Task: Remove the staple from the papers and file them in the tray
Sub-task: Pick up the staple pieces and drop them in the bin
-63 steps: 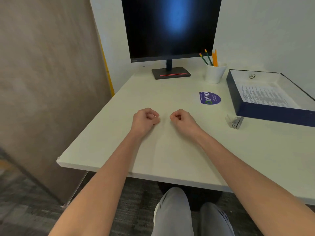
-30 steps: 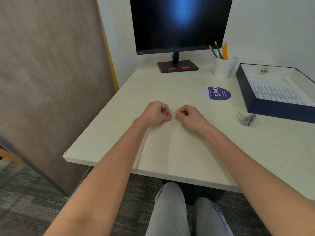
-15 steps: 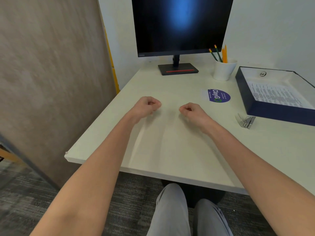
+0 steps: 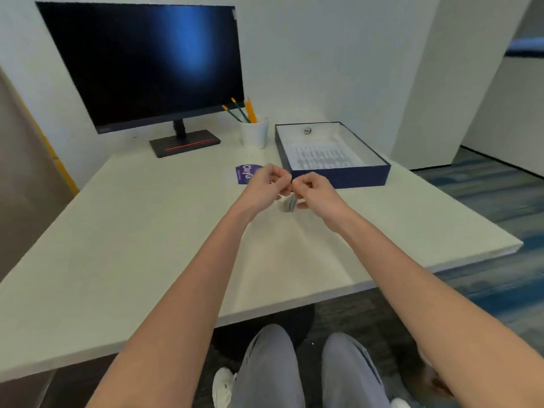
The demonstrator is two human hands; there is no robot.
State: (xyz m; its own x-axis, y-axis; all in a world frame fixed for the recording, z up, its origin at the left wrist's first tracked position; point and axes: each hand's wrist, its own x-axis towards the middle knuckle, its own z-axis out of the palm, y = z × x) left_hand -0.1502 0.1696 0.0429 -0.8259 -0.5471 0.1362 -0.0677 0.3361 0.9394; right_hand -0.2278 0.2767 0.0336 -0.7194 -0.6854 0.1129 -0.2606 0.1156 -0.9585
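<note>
My left hand (image 4: 264,184) and my right hand (image 4: 315,191) are curled into fists, knuckles almost touching, just above the desk. Nothing shows inside either fist. A small metal staple remover (image 4: 288,205) lies on the desk right below the gap between them, partly hidden; my right thumb is close beside it. Just behind my hands stands a navy tray (image 4: 341,178) with a white inside. A printed sheet (image 4: 321,159) lies flat in it. No loose stapled papers are visible on the desk.
A dark monitor (image 4: 147,63) stands at the back left, with a white cup of pencils (image 4: 255,134) beside it. A purple round sticker (image 4: 245,173) sits left of my left hand. The desk's right edge (image 4: 512,245) runs near the tray.
Both fists have moved right and forward, from the bare middle of the desk to over the staple remover, and closed together. The view has swung to the right.
</note>
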